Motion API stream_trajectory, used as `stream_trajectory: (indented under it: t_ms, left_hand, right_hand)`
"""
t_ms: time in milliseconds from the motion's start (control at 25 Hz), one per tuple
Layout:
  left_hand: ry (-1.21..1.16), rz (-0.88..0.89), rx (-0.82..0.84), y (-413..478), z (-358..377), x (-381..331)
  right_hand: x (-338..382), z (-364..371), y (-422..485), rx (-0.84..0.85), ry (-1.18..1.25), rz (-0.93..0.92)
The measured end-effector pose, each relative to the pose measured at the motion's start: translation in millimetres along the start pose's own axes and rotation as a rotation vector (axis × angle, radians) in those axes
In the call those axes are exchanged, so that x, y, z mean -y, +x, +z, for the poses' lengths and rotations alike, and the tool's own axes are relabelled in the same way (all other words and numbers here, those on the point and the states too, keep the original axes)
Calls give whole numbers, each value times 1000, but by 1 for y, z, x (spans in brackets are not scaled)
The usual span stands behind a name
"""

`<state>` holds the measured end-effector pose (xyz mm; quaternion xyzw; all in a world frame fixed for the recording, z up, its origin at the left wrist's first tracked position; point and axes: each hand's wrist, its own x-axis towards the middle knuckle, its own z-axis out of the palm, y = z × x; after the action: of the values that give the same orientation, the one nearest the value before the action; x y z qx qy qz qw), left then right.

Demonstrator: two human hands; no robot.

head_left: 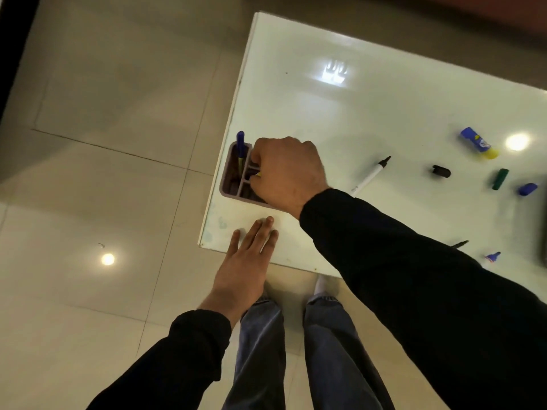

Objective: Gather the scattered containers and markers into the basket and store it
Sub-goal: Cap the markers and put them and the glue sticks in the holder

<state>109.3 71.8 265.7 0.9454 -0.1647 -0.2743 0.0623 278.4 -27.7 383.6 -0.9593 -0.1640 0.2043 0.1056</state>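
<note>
A mauve divided basket [226, 180] stands at the left edge of the white table [340, 113]. A blue-capped marker [240, 146] sticks up from its far compartment. My right hand [288, 173] reaches over the basket with fingers curled into a compartment; a bit of yellow shows at the fingertips, so what it holds is unclear. My left hand [248, 261] lies flat, fingers apart, on the table's near corner. On the table to the right lie a white marker with a black tip [370, 176], a black cap [441, 171], a green cap [500, 179], a blue cap [527, 189] and a blue-and-yellow container [478, 142].
A small blue-tipped bottle [492, 257] and a thin dark pen [460, 244] lie near the table's front edge, beside my right sleeve. A dark object [543, 232] sits at the far right edge. Glossy tiled floor [103, 173] lies to the left; my legs stand below the table edge.
</note>
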Motion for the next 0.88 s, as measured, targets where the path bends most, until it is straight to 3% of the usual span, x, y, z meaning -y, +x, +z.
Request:
stream_trajectory:
  t_ms: [200, 560, 880]
  left_hand:
    - [9, -17, 37, 4, -12, -31]
    - [-14, 208, -53, 90, -35, -169]
    - [79, 167, 6, 134, -29, -201]
  right_hand:
    - [-63, -10, -50, -296, 294, 131]
    - [-253, 20, -148, -246, 274, 456]
    - [-400, 9, -80, -340, 108, 572]
